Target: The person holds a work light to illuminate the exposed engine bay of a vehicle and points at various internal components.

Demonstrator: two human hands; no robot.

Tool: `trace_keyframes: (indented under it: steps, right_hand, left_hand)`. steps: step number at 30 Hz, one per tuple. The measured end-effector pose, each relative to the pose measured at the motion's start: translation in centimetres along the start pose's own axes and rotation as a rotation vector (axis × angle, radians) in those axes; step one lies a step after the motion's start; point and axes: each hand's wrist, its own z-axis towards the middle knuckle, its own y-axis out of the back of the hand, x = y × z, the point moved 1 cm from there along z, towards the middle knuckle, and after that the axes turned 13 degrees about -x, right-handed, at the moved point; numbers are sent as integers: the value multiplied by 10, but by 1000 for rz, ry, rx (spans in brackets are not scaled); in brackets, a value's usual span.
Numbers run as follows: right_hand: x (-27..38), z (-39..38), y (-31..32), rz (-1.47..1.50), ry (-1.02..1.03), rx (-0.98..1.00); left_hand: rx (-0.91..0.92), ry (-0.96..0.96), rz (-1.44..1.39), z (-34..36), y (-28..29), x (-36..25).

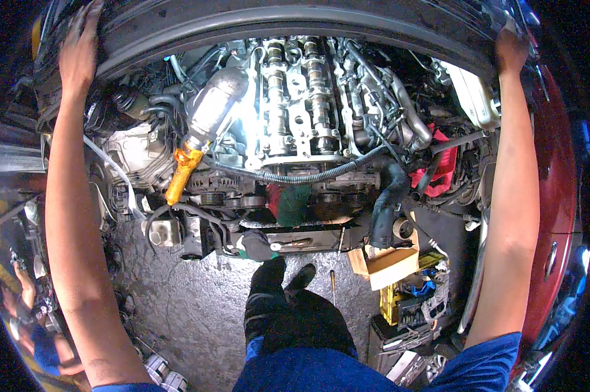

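Observation:
Both my arms reach far forward to a long dark panel (pixel 295 18) that looks like a car hood, spanning the top of the view. My left hand (pixel 79 55) grips its left end, with the fingers slightly blurred. At the right end my right hand (pixel 512 51) is closed round the edge, its fingertips in shadow. Below the panel lies an engine with its top uncovered, the camshafts (pixel 320 98) showing. An orange-handled work lamp (pixel 182 171) leans on the engine's left side and lights it.
A corrugated hose (pixel 288 178) crosses the engine's front. Red cloth or plastic (pixel 444 160) lies at right. On the floor are an open cardboard box (pixel 394 266), a toolbox (pixel 399 340) and a screwdriver-like tool (pixel 332 287). A red car (pixel 556 196) stands close at right; another person's arm (pixel 26 287) shows at left.

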Motion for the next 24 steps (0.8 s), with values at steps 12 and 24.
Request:
trace_keyframes:
  steps: [12,24]
  right_hand:
    - [8,3,8,-40,-42,121]
    - [-45,-25,-81,83,-69,-44]
  left_hand:
    - [-57,-208,183,-4,-5,16]
    - [-8,-45,-56,2,5,2]
